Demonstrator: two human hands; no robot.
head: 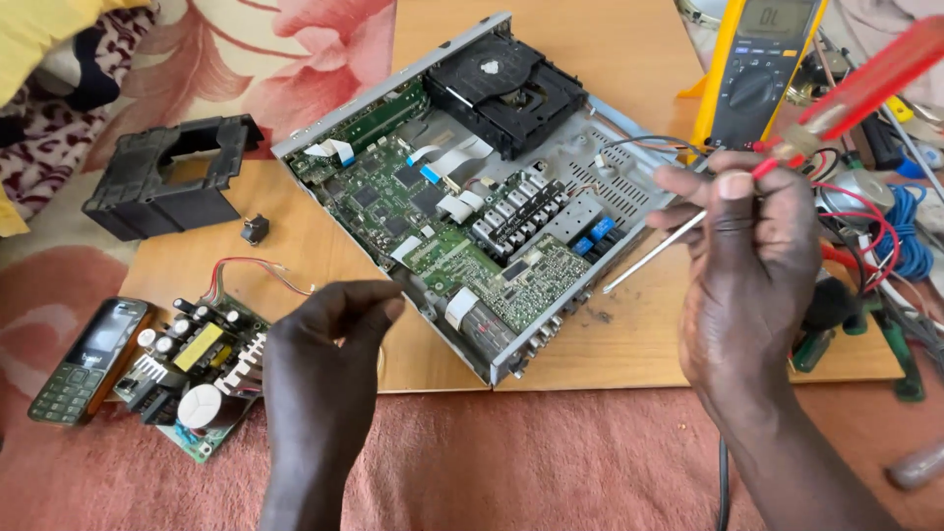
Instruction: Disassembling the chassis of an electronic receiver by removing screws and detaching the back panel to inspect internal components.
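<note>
Screwdriver (747, 192) — red clear handle, thin metal shaft — pinched in the right hand (752, 275), tip hanging over the right edge of the opened player (472, 187) on the wooden board (649, 334). Left hand (324, 344) holds nothing, fingers loosely curled, hovering near the player's front corner, beside a loose circuit board (197, 379) and a phone (88, 359). Yellow meter (757, 69) stands behind.

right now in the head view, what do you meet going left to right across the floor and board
mobile phone → loose circuit board → left hand → opened player chassis → right hand holding a red-handled screwdriver → blue cable coil
</note>
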